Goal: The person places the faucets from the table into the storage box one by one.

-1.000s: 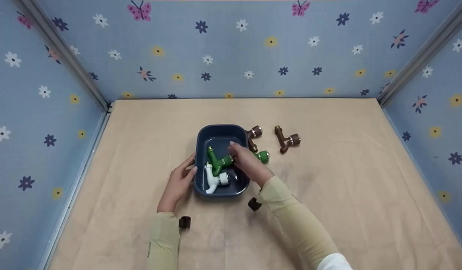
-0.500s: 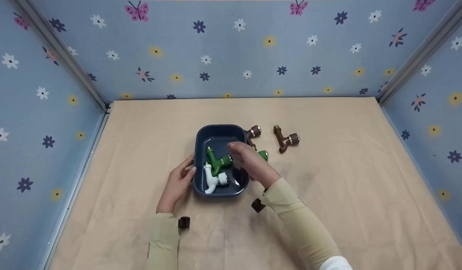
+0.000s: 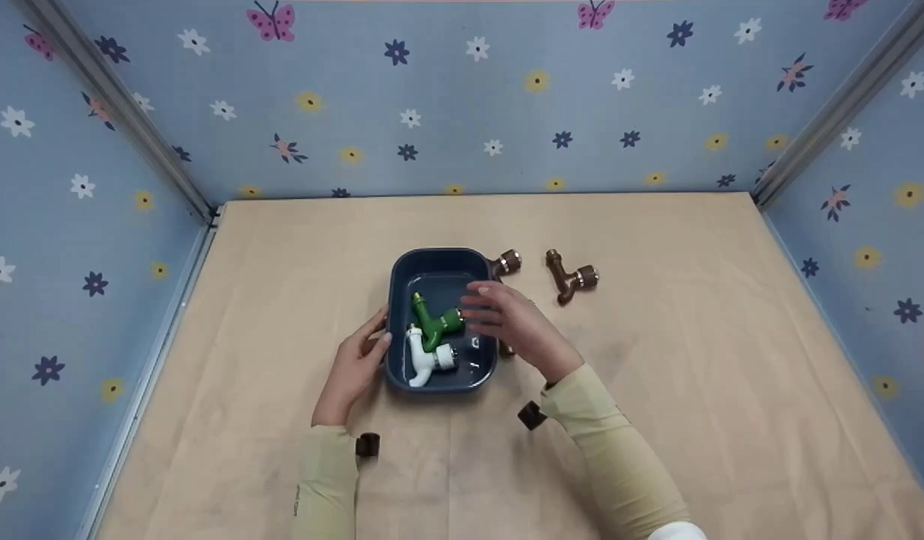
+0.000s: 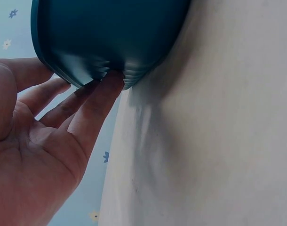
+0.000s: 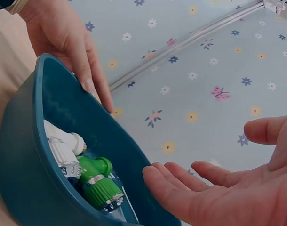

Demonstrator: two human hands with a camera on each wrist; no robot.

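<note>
A deep blue plastic tub [image 3: 443, 261] stands mid-table. In it lie a green tap [image 3: 436, 324] and a white tap [image 3: 424, 358], side by side and touching in the head view. My left hand [image 3: 355, 367] rests fairly straight fingers against the tub's outer left wall. The left wrist view shows its fingertips [image 4: 113, 77] low on that wall. Over the tub's right rim hovers my right hand [image 3: 518, 326], palm turned inward, fingers spread and holding nothing. In the right wrist view the green tap's ribbed handle [image 5: 103, 194] faces the camera.
One brown tap [image 3: 510, 262] lies right beside the tub, partly covered by its rim. Another brown tap [image 3: 571, 277] lies farther right. A small brown piece [image 3: 506, 349] shows under my right hand. Flower-patterned walls [image 3: 462, 97] enclose the table's back and sides.
My right hand has drawn back rightward from the green tap in the tub and its fingers have spread. It now covers a second green tap outside the tub. My left hand stays put.
</note>
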